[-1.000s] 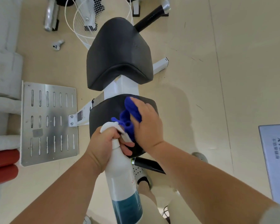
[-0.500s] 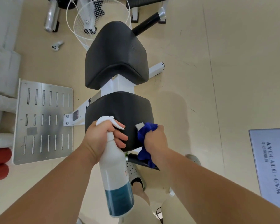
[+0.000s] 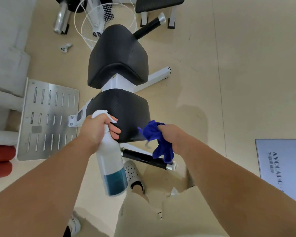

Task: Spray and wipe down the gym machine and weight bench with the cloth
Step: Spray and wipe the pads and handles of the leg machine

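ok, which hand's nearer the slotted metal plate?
Left. Left hand, gripping the spray bottle, is just right of the plate; right hand, holding the blue cloth, is farther right, beyond the near pad.

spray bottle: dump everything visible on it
The spray bottle is a tall white cylinder, plastic by its look, with a white trigger head. Teal liquid fills about its bottom third. It is held off the floor and tilted, with its head up-frame by the near black pad and its base toward the person. The left hand grips its neck, fingers curled at the trigger. Nothing else visibly touches it.
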